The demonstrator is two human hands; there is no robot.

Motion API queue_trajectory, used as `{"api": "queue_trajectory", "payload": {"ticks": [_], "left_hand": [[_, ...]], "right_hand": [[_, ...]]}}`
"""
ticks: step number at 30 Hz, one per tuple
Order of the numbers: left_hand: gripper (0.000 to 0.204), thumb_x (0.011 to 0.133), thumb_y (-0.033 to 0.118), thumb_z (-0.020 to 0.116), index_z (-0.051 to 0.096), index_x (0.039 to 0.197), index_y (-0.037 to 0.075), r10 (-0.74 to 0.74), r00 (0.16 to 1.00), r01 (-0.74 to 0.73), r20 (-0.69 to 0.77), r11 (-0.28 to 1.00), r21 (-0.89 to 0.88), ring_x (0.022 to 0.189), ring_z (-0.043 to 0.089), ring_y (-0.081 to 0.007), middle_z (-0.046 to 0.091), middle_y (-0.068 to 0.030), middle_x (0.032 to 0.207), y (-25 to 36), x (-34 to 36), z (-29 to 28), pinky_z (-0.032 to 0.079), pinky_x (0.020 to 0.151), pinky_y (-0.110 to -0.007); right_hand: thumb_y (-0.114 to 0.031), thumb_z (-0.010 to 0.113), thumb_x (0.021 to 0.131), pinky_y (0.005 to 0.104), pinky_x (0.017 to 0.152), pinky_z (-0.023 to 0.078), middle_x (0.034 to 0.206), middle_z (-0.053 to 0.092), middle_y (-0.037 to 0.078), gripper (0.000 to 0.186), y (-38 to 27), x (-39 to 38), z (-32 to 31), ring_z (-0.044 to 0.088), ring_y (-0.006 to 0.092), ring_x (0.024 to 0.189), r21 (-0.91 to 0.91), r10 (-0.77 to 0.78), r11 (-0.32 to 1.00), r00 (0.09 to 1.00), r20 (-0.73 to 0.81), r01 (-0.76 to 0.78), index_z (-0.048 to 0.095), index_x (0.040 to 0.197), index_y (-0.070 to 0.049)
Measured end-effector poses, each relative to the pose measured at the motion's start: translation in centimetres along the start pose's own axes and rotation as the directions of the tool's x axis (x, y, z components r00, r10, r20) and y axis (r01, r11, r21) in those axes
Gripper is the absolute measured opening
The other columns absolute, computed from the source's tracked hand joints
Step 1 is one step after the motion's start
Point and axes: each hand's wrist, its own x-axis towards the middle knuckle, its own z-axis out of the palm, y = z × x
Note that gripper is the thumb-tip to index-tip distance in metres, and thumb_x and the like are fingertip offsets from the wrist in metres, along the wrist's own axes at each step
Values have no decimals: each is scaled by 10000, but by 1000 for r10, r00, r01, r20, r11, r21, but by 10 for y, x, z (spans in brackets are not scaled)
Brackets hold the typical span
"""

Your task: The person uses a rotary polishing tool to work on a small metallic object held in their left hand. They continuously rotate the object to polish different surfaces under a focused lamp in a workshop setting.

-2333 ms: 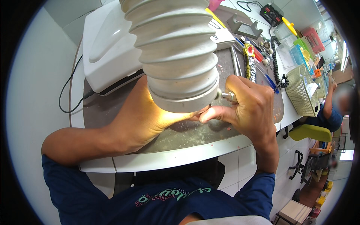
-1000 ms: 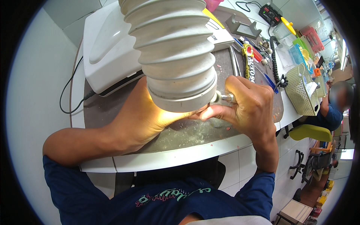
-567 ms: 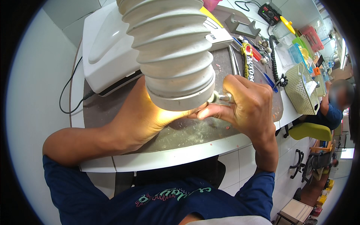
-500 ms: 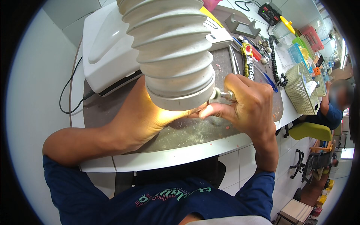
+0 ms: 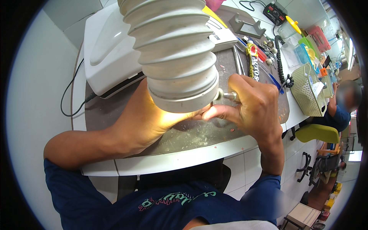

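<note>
My right hand (image 5: 255, 103) is closed around a rotary handpiece, whose silver metal nose (image 5: 230, 96) shows between the fingers. A small pale bit (image 5: 219, 94) at its tip points left, at the rim of a ribbed white extraction hose (image 5: 176, 65). My left hand (image 5: 149, 117) reaches in under the hose mouth, which hides most of its fingers. They look bent inward, and whatever they hold is out of sight. The thumb of my right hand meets the left fingertips just below the rim. Bright light falls on both hands there.
A white machine (image 5: 111, 53) stands at left. Beyond my right hand lie a yellow tube (image 5: 253, 61), several hand tools, a grey stand (image 5: 247, 28) and a coiled black cord (image 5: 280, 57). A woven basket (image 5: 308, 92) stands at right. Farther right sits another person (image 5: 337, 115).
The handpiece and right hand have shifted very slightly left. The hose sits marginally farther left in the picture. Both hands keep their hold.
</note>
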Motion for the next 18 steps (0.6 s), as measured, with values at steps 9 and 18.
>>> {"api": "queue_trajectory", "payload": {"ticks": [9, 18], "left_hand": [[328, 926, 56, 638, 532, 1233, 13, 14, 1000, -14, 3, 996, 92, 1048, 617, -168, 607, -92, 1126, -3, 1, -4, 550, 909, -311], [299, 936, 46, 615, 538, 1215, -30, 23, 998, -29, 63, 995, 92, 1010, 644, -198, 611, -116, 1101, 2, 2, -4, 579, 899, -330]], "right_hand": [[-657, 719, 656, 292, 358, 342, 500, 437, 11, 641, -1, -1, -1, 432, 153, 370, 20, 11, 1000, 999, -38, -10, 460, 646, -72], [-606, 783, 582, 315, 411, 326, 517, 354, 34, 640, -3, -3, 0, 387, 181, 415, 58, 93, 994, 996, -13, -92, 427, 621, -75]]}}
